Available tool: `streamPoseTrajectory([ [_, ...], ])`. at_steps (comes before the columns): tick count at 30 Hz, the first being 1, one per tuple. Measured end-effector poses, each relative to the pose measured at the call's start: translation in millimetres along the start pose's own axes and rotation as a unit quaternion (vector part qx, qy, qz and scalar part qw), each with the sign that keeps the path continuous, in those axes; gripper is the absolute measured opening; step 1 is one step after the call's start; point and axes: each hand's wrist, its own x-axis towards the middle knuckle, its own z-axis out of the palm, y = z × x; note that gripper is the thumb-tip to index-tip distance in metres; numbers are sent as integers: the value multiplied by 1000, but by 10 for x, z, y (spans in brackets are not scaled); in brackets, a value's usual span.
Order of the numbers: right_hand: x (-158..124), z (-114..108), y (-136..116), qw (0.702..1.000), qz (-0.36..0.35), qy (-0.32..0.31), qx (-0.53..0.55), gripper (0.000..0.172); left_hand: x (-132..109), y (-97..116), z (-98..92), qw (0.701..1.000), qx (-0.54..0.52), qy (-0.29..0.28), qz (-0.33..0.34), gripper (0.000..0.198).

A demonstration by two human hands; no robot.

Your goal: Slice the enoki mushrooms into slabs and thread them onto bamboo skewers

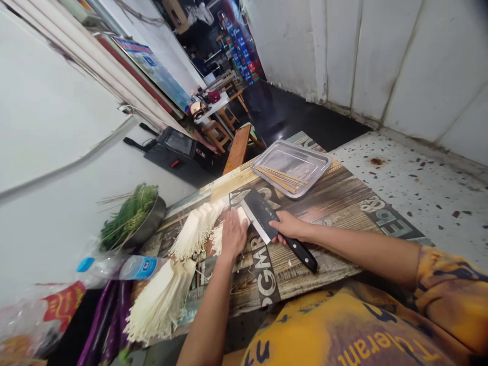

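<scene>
My right hand (286,226) is closed on a cleaver (263,213), fingers at the junction of its dark blade and black handle. The blade's bright edge faces my left hand (233,235), which lies flat with fingers stretched over a bunch of enoki mushrooms (217,239). Part of that bunch is hidden beneath the hand; its pale end shows beside the blade. Left of it, more enoki mushrooms (196,229) are laid in an overlapping row. A second pile of enoki (162,300) sits closer to me, with thin sticks near it.
A metal tray (318,165) with wooden skewers (280,179) stands at the table's far side. Along the left are a bowl (150,221) of leafy greens (131,213), a plastic bottle (131,267) and purple eggplants (109,320). A wooden bench (238,147) stands beyond the table.
</scene>
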Motion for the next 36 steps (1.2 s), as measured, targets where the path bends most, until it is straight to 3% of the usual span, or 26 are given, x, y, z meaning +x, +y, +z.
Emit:
streamPoseTrajectory([
  [36,-29,142,-28,999,35,21,1,15,5,7,16,1000,3,6,10,65],
])
